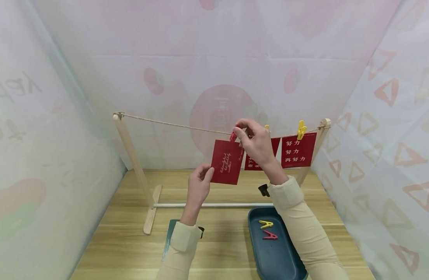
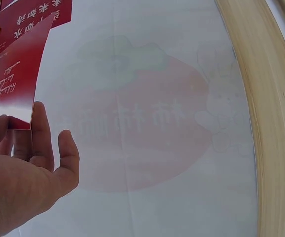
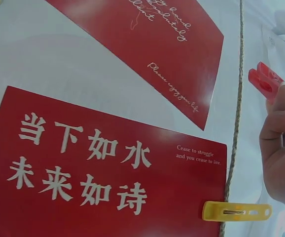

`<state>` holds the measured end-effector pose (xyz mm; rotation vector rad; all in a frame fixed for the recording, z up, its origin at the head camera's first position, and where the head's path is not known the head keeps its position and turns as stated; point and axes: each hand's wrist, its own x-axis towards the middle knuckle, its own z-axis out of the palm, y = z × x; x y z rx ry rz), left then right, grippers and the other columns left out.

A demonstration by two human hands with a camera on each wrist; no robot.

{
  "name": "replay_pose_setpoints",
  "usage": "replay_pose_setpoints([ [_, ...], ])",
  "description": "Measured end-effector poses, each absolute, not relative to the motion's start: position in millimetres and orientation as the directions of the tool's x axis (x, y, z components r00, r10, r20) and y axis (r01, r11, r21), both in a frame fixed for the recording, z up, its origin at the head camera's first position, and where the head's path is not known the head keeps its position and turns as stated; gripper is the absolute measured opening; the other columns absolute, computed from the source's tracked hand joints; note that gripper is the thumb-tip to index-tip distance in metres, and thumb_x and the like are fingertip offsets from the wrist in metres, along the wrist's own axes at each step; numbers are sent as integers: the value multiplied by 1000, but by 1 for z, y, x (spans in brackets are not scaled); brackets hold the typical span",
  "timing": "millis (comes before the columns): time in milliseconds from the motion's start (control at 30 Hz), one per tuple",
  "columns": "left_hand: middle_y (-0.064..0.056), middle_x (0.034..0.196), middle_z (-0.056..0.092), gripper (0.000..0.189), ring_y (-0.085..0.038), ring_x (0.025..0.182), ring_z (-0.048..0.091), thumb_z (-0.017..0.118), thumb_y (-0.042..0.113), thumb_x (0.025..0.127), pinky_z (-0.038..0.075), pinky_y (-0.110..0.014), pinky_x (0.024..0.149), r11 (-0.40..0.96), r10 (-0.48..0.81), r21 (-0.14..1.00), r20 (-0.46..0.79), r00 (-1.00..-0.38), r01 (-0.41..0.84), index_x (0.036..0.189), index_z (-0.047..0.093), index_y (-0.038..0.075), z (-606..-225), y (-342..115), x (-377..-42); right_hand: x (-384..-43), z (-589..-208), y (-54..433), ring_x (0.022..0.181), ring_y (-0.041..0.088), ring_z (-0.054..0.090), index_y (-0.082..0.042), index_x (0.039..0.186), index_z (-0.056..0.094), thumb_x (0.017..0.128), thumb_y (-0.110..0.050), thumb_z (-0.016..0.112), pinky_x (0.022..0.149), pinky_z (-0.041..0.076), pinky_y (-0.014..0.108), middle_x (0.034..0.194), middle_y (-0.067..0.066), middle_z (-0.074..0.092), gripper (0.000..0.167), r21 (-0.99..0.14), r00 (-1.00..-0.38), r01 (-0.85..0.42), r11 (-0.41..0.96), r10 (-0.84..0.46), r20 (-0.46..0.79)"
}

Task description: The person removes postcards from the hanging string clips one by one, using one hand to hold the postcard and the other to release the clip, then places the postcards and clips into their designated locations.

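A red card (image 1: pixel 225 161) with white script is pinched at its lower left corner by my left hand (image 1: pixel 197 187), thumb in front. My right hand (image 1: pixel 258 142) pinches a red clothespin (image 3: pixel 265 83) above the card's top edge. In the right wrist view that clothespin stands just above the twine (image 3: pixel 237 103), apart from it. Beside the held card, a second red card (image 3: pixel 103 168) hangs from the twine by a yellow clothespin (image 3: pixel 236 211). Farther right hangs a third red card (image 1: pixel 298 151) under another yellow clothespin (image 1: pixel 301 130).
The twine runs between two wooden posts (image 1: pixel 130 155), joined low down by a white rod (image 1: pixel 221 205). A dark blue tray (image 1: pixel 277 260) holds a yellow clothespin (image 1: pixel 265 224) and a red clothespin (image 1: pixel 270 235). A dark green flat item (image 1: pixel 170 235) lies partly beneath my left forearm.
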<state>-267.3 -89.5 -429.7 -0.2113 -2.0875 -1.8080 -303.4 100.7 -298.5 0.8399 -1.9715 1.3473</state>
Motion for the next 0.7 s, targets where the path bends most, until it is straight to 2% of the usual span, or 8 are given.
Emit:
replay_pose_setpoints([
  [133, -14, 101, 71, 18, -20, 91, 67, 64, 18, 96, 52, -16, 75, 185, -159, 932, 340, -927, 311, 107, 69, 5, -432, -92, -266, -301, -305, 103, 56, 23, 57, 1, 101, 65, 93, -10, 66, 52, 46, 18, 86, 14, 68, 14, -583, -641, -758, 293, -169, 749],
  [333, -17, 103, 71, 22, -25, 93, 67, 64, 18, 96, 50, -16, 73, 182, -176, 944, 305, -936, 274, 112, 66, 2, -437, -98, -261, -289, -311, 104, 54, 7, 54, 7, 103, 62, 91, -1, 66, 50, 42, 16, 87, 19, 66, 15, -617, -683, -720, 319, -167, 711],
  [433, -19, 104, 71, 23, -27, 93, 67, 64, 17, 96, 52, -20, 72, 166, -187, 952, 287, -939, 258, 113, 65, 2, -440, -102, -259, -277, -308, 105, 54, 15, 56, 9, 104, 60, 91, 0, 66, 50, 42, 17, 87, 21, 65, 16, -624, -694, -710, 328, -175, 698],
  [533, -18, 103, 72, 22, -24, 90, 68, 64, 17, 96, 54, -24, 72, 147, -192, 959, 268, -944, 243, 114, 64, 3, -443, -106, -258, -271, -311, 106, 55, 20, 56, 9, 105, 59, 91, -3, 66, 50, 42, 18, 86, 21, 64, 18, -632, -706, -699, 334, -185, 683],
  [700, -16, 100, 72, 21, -18, 87, 69, 64, 16, 96, 56, -24, 73, 142, -187, 958, 272, -944, 248, 114, 63, 6, -447, -110, -255, -273, -330, 111, 56, 17, 53, 5, 108, 61, 91, -5, 67, 50, 41, 18, 87, 19, 64, 20, -663, -756, -644, 381, -184, 628],
])
